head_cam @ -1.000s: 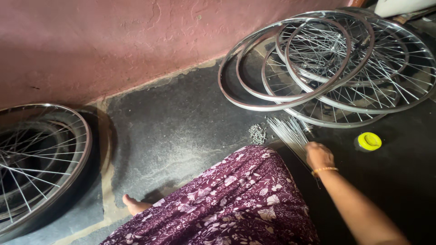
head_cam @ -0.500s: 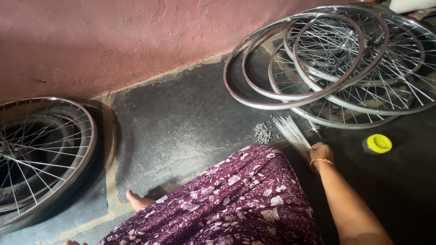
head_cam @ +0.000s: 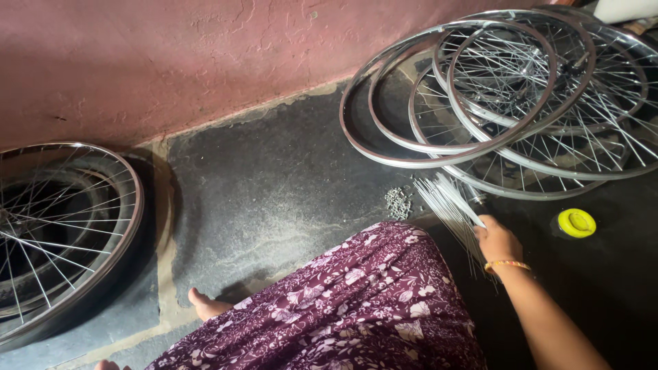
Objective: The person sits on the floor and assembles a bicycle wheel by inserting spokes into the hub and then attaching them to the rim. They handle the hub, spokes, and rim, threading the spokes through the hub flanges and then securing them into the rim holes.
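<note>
The right hand (head_cam: 498, 241) has its grip clamped on a bundle of thin metal spokes (head_cam: 449, 200), held near one end so that the loose ends fan out up and to the left, just above the dark floor (head_cam: 274, 185). A beaded bangle (head_cam: 506, 264) sits on the wrist, and the bare forearm runs down to the lower right edge. The left hand is out of view, so its grip cannot be told.

Just left of the spokes lies a small heap of nipples (head_cam: 398, 203) on the floor. To the right of the hand, near but apart from it, rests a round yellow lid (head_cam: 576, 223). Beyond the fanned spokes a stack of rims (head_cam: 493, 103) and spoked wheels lies overlapping on the floor, reaching to the upper right corner.

Below the hand, the person's purple floral skirt (head_cam: 356, 308) covers the lap, with a bare foot (head_cam: 205, 305) showing at its left edge. Far to the left another wheel (head_cam: 62, 233) lies flat. A pink plastered wall (head_cam: 171, 62) runs along the back.
</note>
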A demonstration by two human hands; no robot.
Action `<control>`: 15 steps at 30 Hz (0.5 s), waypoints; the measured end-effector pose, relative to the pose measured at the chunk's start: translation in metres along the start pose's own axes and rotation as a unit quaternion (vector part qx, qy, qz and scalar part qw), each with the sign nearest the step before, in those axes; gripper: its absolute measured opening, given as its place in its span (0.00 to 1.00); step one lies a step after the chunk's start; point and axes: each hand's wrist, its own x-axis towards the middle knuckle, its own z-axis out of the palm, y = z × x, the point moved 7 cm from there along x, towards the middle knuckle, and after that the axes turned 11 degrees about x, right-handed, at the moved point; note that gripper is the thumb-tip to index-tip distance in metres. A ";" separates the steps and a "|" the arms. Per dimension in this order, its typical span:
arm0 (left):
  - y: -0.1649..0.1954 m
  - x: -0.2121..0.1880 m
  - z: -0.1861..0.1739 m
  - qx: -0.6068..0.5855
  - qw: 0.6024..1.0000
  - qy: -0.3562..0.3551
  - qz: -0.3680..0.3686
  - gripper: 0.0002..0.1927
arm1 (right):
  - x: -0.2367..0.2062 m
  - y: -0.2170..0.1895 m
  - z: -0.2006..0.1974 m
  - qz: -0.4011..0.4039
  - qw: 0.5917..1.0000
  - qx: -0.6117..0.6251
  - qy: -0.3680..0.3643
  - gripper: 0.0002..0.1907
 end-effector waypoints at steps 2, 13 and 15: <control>0.015 0.008 -0.017 0.002 0.998 0.001 0.069 0.32 | -0.003 -0.013 0.009 -0.053 0.994 0.091 -0.022 0.12; -0.008 0.019 -0.026 -0.232 0.910 -0.344 -0.018 0.15 | -0.043 -0.249 0.102 -0.071 0.789 0.507 -0.340 0.11; -0.002 0.007 -0.018 -0.105 0.953 -0.283 0.004 0.12 | -0.079 -0.289 0.121 -0.077 0.755 0.514 -0.399 0.10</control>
